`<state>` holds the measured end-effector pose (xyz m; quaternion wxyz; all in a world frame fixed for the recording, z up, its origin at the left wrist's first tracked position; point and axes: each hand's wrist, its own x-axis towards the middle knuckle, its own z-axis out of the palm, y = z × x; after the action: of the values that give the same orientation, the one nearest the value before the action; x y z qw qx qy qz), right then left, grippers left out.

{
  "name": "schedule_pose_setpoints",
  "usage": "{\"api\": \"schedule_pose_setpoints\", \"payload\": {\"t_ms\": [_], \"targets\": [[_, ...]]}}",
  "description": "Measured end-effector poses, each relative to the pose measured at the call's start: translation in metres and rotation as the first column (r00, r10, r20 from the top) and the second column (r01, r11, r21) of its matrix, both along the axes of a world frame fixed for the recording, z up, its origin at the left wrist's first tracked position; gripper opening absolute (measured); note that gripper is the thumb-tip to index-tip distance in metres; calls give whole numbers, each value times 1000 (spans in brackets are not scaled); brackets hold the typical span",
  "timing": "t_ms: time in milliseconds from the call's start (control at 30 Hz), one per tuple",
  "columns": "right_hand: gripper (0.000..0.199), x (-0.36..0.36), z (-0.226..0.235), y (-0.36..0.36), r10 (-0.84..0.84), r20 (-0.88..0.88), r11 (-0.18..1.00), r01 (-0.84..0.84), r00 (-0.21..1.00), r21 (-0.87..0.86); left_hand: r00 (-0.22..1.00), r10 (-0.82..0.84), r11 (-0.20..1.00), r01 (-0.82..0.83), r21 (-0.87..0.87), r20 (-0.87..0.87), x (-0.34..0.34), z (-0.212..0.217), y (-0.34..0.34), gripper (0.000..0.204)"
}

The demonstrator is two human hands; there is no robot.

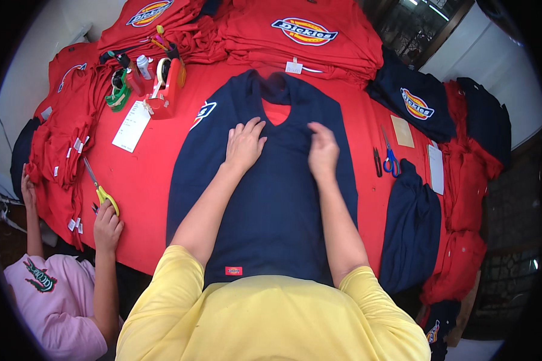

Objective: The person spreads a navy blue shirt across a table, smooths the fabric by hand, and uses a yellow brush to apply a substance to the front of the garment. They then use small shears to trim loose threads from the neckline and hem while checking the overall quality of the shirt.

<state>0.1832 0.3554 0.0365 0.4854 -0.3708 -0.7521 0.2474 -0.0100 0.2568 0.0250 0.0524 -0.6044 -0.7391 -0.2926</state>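
Note:
A navy sweatshirt [265, 204] lies spread in front of me, a small red label near its hem. Its dark collar [274, 90] is blurred, and red shows through the neck opening. My left hand [246, 144] rests on the cloth just below the neck, fingers stretched out, holding nothing. Over the right side of the chest is my right hand [323, 150], a little blurred, its fingers loosely bent and apart with nothing visible in them. Part of a printed patch [203, 115] shows at the garment's left edge.
Folded red garments [301, 54] are piled at the back. Blue scissors [391, 161], small snips [377, 162] and a bunched navy garment [411, 225] lie to the right. A red tape dispenser [167, 96] stands at back left. At left, a co-worker's hand [107, 225] touches yellow scissors [106, 198].

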Motion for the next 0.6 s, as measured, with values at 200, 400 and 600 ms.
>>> {"api": "schedule_pose_setpoints", "payload": {"t_ms": [200,400,600], "targets": [[39,140,-10,66,-673,671,656,670,311,348,997,-69,969,73,-236,23,-20,26,16,34],[24,191,-34,63,-647,635,749,509,422,424,887,-63,950,194,-245,457,-23,37,10,27],[27,144,-11,45,-404,146,906,417,903,-72,570,-90,890,414,-191,817,-22,56,-11,23]]}}
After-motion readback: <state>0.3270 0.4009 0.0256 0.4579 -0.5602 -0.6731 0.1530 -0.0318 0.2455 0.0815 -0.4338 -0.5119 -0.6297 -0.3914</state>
